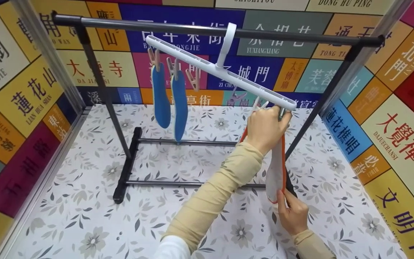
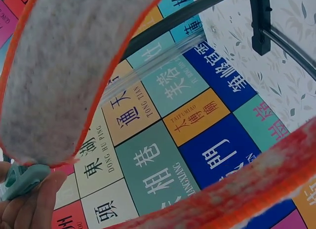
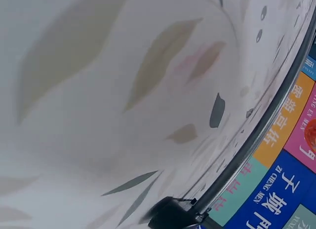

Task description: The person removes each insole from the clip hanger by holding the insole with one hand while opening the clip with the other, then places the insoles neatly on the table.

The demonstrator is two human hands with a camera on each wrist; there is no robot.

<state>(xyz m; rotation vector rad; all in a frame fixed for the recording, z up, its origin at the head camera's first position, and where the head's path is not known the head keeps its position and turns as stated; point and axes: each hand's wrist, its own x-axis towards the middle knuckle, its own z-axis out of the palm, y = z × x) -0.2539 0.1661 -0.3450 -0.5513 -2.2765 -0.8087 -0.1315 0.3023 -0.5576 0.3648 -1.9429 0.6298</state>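
Observation:
A white hanger (image 1: 207,68) with clothespins hooks over the dark rail and tilts down to the right. My left hand (image 1: 266,129) is at its low right end, where the fingers pinch a green clothespin (image 2: 27,179) at the end of a grey insole (image 2: 64,76) with orange edging. Lower down, my right hand (image 1: 293,212) pinches the bottom edge of that same insole. Behind the left hand, an orange edge of another insole (image 1: 243,135) shows, mostly hidden. Two blue insoles (image 1: 161,97) hang from clothespins on the hanger's left half.
The dark metal rack (image 1: 102,82) stands on a floral-patterned surface (image 1: 171,216), its lower bars crossing behind my hands. An unused pink clothespin (image 1: 193,80) dangles beside the blue insoles. Walls with coloured lettered panels (image 1: 31,90) enclose the back and sides.

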